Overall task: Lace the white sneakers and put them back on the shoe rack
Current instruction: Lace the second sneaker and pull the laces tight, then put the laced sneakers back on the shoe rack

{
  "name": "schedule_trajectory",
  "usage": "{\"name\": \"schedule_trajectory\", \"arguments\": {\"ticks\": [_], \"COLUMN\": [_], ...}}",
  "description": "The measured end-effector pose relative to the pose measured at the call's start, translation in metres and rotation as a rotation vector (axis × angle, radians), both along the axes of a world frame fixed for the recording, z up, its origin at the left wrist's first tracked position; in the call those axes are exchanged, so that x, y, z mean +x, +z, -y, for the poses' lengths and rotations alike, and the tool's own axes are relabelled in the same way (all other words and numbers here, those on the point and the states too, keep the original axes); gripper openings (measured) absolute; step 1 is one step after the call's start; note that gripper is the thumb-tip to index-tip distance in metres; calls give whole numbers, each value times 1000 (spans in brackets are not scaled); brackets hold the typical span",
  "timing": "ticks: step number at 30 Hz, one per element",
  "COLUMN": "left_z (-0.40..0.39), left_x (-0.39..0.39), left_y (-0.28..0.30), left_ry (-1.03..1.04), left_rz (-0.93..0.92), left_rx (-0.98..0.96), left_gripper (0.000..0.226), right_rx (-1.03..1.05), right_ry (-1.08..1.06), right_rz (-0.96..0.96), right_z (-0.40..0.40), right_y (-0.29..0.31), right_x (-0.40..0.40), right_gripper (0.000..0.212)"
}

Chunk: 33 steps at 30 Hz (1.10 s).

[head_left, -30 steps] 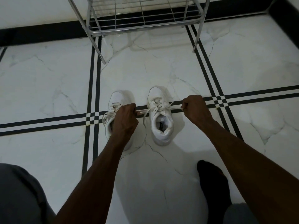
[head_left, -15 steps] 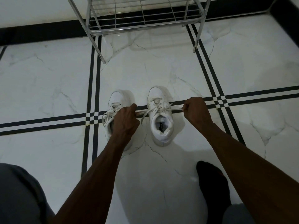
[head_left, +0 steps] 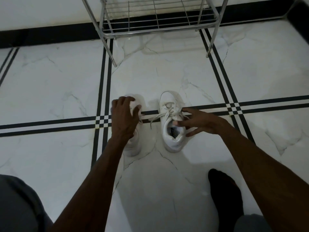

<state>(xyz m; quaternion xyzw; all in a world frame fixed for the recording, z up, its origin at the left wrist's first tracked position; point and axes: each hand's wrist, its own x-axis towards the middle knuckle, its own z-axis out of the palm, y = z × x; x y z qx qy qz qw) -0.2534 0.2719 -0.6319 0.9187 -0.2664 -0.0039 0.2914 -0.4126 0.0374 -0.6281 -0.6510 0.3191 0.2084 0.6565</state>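
Marble floor (head_left: 250, 77) with black stripe lines fills the view. Wire shoe rack (head_left: 158, 22) stands at top centre, its lowest shelf showing nothing on it, well apart from the shoes. Both forearms reach in from the bottom; a dark sock foot (head_left: 224, 196) sits lower right.

Two white sneakers side by side on the floor, between the person and the rack. Right sneaker (head_left: 172, 124): fully visible, long axis running near to far, toe pointing at the rack, heel opening toward the person. Laces (head_left: 168, 111) are threaded and crossed, with loose ends trailing off to the left on the floor; can't tell if there is a real knot. Left sneaker (head_left: 133, 144): mostly hidden under the hand, same rough axis, toe away.

Left hand (head_left: 124, 118): fingers spread and curved down over the front of the left sneaker, resting on it, not closed round it. Right hand (head_left: 200, 122): fingers splayed wide, tips touching the right sneaker's tongue and collar, thumb near the side of the heel, gripping nothing.

Judgement: lacing looks about done and pickup is next. Risks:
- Trailing lace ends could snag or get stepped on when the shoe is lifted, pulling the lacing loose.
- A loose top grasp could let a sneaker tip or drop.
- The wire shelf has gaps, so a shoe set down crooked may sit tilted or have its toe slip through.
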Motion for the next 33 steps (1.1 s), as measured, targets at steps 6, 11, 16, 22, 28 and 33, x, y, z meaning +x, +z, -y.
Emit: {"name": "schedule_trajectory", "arguments": {"ticks": [6, 11, 16, 22, 28, 33], "left_z": [-48, -58, -52, -48, -37, -15], "left_x": [21, 22, 3, -6, -16, -21], "left_y": [-12, -31, -9, -19, -21, -26], "left_ry": [315, 213, 132, 135, 151, 149], "left_rz": [-481, -848, -1019, -997, -851, -819], "left_rx": [97, -17, -127, -209, -241, -265], "left_gripper": [94, 108, 32, 69, 79, 58], "right_rx": [-444, -433, -440, -616, -660, -664], "right_ry": [75, 15, -41, -32, -146, -227], "right_rz": [25, 55, 77, 111, 150, 209], "right_z": [-18, -29, -39, -43, -52, -34], "right_y": [-20, -26, -28, -29, -31, -31], "right_x": [13, 23, 26, 24, 22, 22], "right_gripper": [88, 87, 84, 77, 70, 65]}}
